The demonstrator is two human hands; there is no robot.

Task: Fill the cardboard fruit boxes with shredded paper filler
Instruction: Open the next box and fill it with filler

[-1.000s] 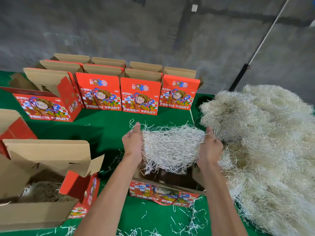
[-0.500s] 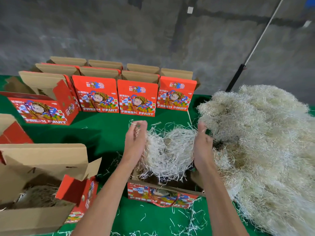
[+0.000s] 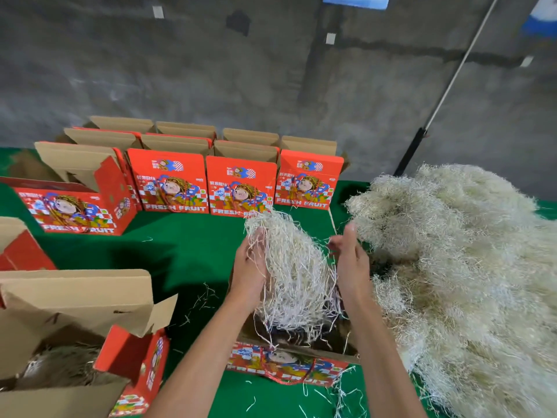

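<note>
Surface: green cloth (image 3: 196, 245) covers the table, with a grey concrete wall (image 3: 271, 70) behind.
Left hand: the left hand (image 3: 248, 267) grips the left side of a clump of shredded paper (image 3: 295, 267), strands running over its curled fingers.
Right hand: the right hand (image 3: 351, 263) is at the clump's right side, fingers fairly straight and blurred; I cannot tell whether it grasps any strands.
Clump: it hangs between the hands, its lower strands reaching into the open box (image 3: 289, 363) directly below.
Open box: red printed front reading FRESH FRUIT, dark inside, standing between the forearms.
Pile: a large heap of shredded paper (image 3: 467, 282) lies just right of the box, touching the right forearm.
Left box: an open box (image 3: 75, 342) at near left holds filler, flaps up.
Back row: more red boxes (image 3: 241, 185) stand along the table's far edge, flaps open.
Pole: a thin pole (image 3: 446, 86) leans against the wall.
</note>
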